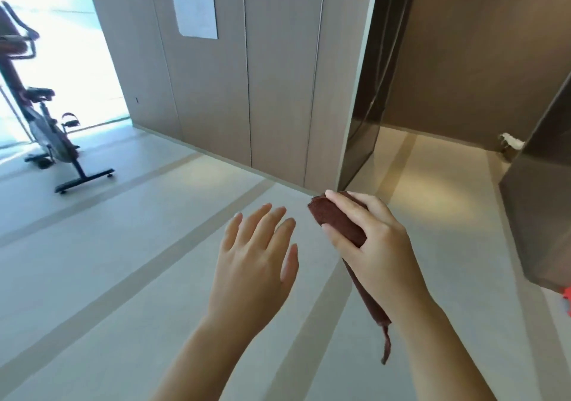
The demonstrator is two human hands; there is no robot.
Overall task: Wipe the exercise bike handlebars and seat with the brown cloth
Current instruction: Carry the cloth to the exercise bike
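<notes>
The brown cloth (340, 226) is folded into a long roll, and my right hand (374, 240) is closed around its upper part; the lower end hangs down past my wrist. Beside it, my left hand (256, 255) is held out flat with fingers spread, holding nothing. The exercise bike (46, 128) stands far off at the left edge by a bright window. Its black handlebars (18, 42) and dark seat (40, 92) are both visible, well out of reach of either hand.
A wood-panelled wall (247, 76) runs from the window to a corner ahead. A dark glass panel (364, 141) and a recessed passage lie to the right. A brown cabinet (537, 215) juts in at far right. Pale striped floor (123, 261) stretches toward the bike.
</notes>
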